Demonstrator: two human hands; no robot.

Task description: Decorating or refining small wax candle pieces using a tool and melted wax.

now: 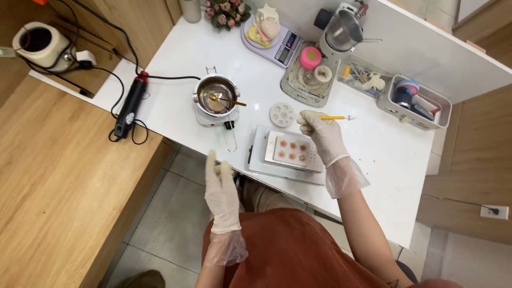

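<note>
Overhead view of a white worktable with a wooden bench at the left and tiled floor below; the seated person wears an orange garment and thin translucent gloves.

Largest on the table is the flat white tray at the near edge, carrying a pale mould slab with six small reddish-brown filled cavities. Left of it stands a small metal melting pot on a heater, a spoon resting inside. Behind are a digital scale with pale moulded pieces on it, a grey tray holding a pink tub, a steel jug and a white organiser bin. A black corded tool lies at the table's left end. A small round white mould sits just beyond the slab.

The right hand is closed in a pinch on a slim yellow-barrelled tool, held level above the far edge of the slab, its tip pointing right. The tool looks light and rigid, best gripped mid-barrel as here; the glove may make it slippery.

The left hand is open, fingers extended upward, holding nothing, and hovers off the table's near edge, over the floor.

Open room lies to the right of the slab; the pot, likely hot, crowds the left side.
</note>
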